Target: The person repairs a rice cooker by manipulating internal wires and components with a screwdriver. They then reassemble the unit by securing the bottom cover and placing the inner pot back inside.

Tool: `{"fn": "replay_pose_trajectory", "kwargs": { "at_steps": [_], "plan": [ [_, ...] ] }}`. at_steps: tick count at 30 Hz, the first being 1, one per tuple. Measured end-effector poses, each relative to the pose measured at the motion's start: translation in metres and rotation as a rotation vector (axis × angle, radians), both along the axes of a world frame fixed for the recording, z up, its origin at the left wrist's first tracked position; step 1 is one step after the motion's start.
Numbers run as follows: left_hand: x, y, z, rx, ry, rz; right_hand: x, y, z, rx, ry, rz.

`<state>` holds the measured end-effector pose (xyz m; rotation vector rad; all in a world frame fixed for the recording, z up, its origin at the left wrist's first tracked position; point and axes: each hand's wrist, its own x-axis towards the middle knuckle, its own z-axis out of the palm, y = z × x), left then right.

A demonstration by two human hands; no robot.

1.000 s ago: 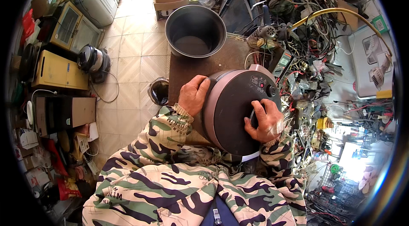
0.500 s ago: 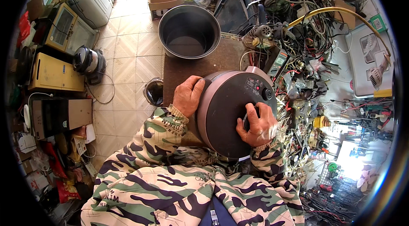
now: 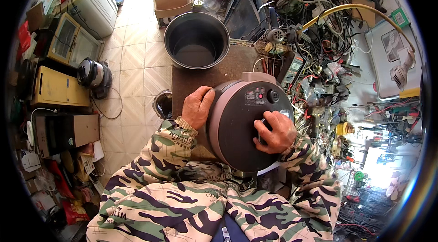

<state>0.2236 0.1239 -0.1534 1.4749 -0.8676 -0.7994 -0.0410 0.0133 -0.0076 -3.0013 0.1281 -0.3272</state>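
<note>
An electric pressure cooker (image 3: 223, 128) with a brownish-pink rim and a black lid (image 3: 237, 137) stands close in front of me on a brown table. My left hand (image 3: 198, 107) is closed on the cooker's left side, its fingers bent over the edge. With bent fingers, my right hand (image 3: 275, 131) grips the dark handle in the middle of the lid. A round black valve (image 3: 273, 96) and a small red button (image 3: 261, 96) sit on the lid's far part. Farther off, a dark inner pot (image 3: 196, 41) rests at the table's far left corner.
The brown table (image 3: 237, 62) is narrow. Tangled cables and tools crowd the right side, with a multimeter (image 3: 296, 65) near the cooker. An open cardboard box (image 3: 172, 2) lies beyond the pot. Another cooker (image 3: 91, 72) stands on the tiled floor (image 3: 134, 78) at the left.
The lid has turned a little counterclockwise under my right hand, carrying the valve and rim tab leftward. My left hand stays on the cooker's side. The whole view has shifted slightly.
</note>
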Motion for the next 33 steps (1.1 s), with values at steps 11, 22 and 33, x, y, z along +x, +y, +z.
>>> {"fn": "replay_pose_trajectory", "kwargs": {
  "at_steps": [11,22,33],
  "plan": [
    [-0.005,0.002,0.004,-0.031,0.028,0.012,0.001,-0.005,0.012,-0.056,0.055,0.013],
    [-0.003,0.001,-0.004,-0.028,0.008,0.020,0.002,0.022,-0.009,-0.013,-0.101,-0.345],
    [0.004,0.002,0.010,0.017,0.023,-0.059,0.011,-0.056,0.077,0.429,-0.012,-0.434]
  ]
}}
